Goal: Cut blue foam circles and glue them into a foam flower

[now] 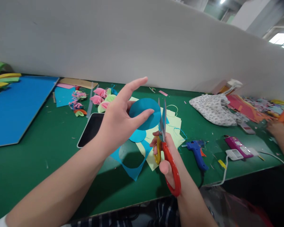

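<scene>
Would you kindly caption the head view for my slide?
Left hand holds a blue paper disc; right hand holds open scissors near it.

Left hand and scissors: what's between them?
The blue paper circle, held in the left hand, spans that stretch in the head view; its right edge lies at the open scissors.

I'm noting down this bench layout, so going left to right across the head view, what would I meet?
Blue board → dark-screened device → blue paper circle → scissors → blue glue gun → magenta device → another person's hand.
</scene>
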{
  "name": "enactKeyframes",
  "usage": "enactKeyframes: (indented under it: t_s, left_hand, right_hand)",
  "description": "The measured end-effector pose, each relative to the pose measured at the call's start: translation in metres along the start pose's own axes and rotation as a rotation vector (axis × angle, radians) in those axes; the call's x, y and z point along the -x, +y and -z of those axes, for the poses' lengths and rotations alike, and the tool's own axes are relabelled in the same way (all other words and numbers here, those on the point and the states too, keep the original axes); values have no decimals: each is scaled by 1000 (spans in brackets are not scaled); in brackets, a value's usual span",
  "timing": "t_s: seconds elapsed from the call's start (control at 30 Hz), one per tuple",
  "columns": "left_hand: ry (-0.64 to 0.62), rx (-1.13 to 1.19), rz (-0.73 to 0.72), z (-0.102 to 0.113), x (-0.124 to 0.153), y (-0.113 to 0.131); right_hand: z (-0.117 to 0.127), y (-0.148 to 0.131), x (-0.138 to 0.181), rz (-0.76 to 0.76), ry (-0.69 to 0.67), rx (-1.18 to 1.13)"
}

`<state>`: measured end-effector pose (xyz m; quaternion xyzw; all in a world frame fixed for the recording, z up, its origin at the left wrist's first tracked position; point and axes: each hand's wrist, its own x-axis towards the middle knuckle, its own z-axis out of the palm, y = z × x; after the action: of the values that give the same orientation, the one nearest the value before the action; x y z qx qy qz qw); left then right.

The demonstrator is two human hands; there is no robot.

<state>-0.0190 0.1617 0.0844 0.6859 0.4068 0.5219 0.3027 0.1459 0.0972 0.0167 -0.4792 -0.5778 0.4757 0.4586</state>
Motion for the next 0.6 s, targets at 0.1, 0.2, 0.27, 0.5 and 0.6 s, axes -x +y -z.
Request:
enactKeyframes:
  t_s: [0.1,0.2,0.27,0.5,0.6]
  left_hand:
    - [-7,9,-12,-1,-1,-3]
    - [-1,24,-28,-2,-2,-7]
    - [0,33,-43,-3,-2,-8]
    - [2,42,-38,-5,-2,-8]
    - [-3,47,-27,-5,-2,-7]
  right_hand:
    - [-1,1,0,-1,7,8]
    - [-1,2,0,-6,17,21]
    - [-2,2,0,-11,25,26]
    - [-4,-3,1,-42,59,-16]
    - [-5,-4,1,-58,61,-48]
